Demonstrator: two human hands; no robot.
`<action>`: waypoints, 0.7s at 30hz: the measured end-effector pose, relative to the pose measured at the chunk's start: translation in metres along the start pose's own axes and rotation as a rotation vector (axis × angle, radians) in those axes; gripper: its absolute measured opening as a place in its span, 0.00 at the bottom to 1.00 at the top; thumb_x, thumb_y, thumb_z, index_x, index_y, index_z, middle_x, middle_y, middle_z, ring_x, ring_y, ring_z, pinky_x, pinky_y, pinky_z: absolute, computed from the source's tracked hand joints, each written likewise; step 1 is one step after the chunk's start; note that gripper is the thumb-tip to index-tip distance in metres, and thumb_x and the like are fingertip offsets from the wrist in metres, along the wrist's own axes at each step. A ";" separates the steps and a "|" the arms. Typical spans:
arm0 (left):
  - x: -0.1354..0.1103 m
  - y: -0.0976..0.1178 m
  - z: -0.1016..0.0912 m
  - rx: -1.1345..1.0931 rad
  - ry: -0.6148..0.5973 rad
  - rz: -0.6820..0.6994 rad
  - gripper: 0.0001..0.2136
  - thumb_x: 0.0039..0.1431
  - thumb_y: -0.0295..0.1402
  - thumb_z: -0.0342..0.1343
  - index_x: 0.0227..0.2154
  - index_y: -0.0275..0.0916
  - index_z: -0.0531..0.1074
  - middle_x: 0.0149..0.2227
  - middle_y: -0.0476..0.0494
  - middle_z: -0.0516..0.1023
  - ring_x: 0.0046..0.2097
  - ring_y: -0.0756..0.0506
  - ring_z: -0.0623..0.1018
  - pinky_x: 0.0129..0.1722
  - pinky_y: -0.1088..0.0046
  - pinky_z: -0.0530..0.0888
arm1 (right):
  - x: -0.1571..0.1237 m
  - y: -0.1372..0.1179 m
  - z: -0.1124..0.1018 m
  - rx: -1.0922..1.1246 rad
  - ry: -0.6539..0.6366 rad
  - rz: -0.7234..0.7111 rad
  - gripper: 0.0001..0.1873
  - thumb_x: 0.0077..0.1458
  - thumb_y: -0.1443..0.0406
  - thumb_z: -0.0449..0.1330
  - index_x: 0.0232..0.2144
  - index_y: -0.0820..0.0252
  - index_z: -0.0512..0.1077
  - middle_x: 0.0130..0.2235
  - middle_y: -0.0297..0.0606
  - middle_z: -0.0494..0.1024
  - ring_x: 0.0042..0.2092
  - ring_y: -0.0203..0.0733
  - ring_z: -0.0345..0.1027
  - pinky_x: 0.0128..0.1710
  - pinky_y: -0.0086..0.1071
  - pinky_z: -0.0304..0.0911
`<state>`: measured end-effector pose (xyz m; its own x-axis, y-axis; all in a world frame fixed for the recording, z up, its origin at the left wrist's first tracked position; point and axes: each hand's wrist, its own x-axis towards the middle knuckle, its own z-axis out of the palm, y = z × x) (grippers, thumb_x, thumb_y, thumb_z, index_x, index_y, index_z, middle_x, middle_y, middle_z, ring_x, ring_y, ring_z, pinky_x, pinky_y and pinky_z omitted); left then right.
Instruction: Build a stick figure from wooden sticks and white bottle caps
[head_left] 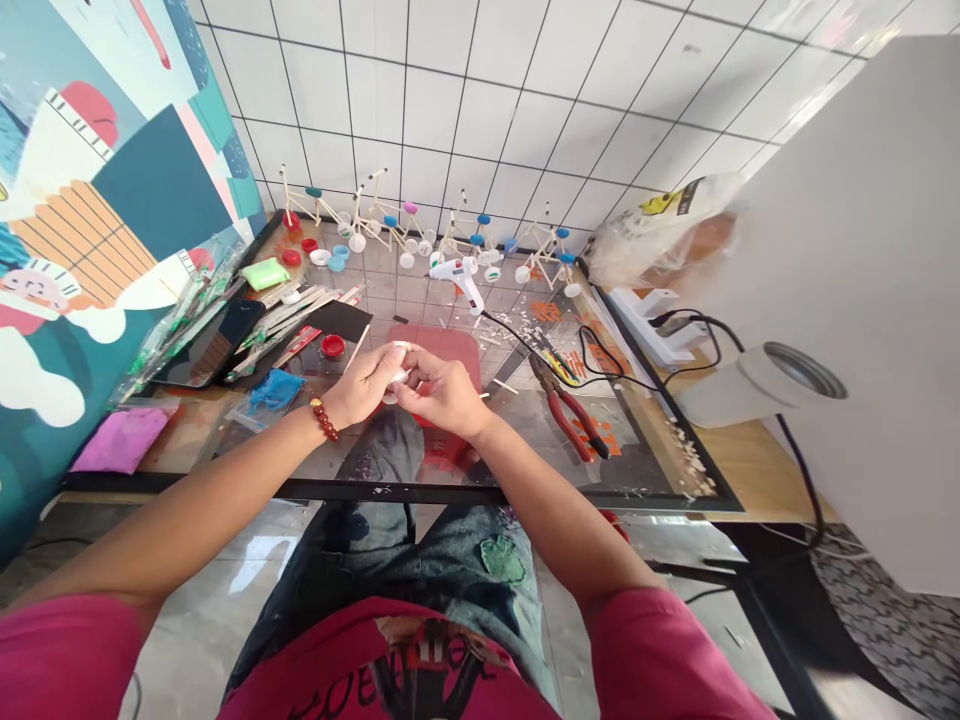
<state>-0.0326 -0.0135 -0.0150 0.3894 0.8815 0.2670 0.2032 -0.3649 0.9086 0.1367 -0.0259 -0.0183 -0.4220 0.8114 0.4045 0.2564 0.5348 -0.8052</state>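
My left hand (367, 388), with a beaded bracelet at the wrist, meets my right hand (444, 392) above the glass tabletop. Between the fingertips of both hands is a small white piece (400, 376), partly covered, so its exact kind is unclear. Both hands are closed around it. A thin wooden stick (358, 347) shows just beyond my left hand; whether it touches the fingers I cannot tell. Under the hands lies a red translucent sheet (450, 350). To the left stands a red bottle cap (332, 346).
Small stick bicycles with cap wheels (450, 240) line the back. A white glue gun (461, 280) lies before them, its cord running right. Red-handled pliers (574, 415) lie at right. Wooden sticks (292, 320), a phone (210, 343) and pink clay (122, 440) are at left.
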 end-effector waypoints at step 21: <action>0.002 0.007 0.012 0.266 0.211 0.006 0.25 0.69 0.46 0.39 0.46 0.36 0.78 0.47 0.39 0.83 0.50 0.43 0.80 0.54 0.66 0.74 | 0.007 0.006 0.016 -0.809 0.090 -0.097 0.14 0.68 0.63 0.46 0.41 0.62 0.70 0.28 0.41 0.77 0.30 0.45 0.67 0.38 0.35 0.60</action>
<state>-0.0195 -0.0184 -0.0116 0.2025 0.9115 0.3580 0.4391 -0.4113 0.7988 0.1210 -0.0209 -0.0272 -0.4122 0.7500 0.5173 0.7845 0.5809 -0.2170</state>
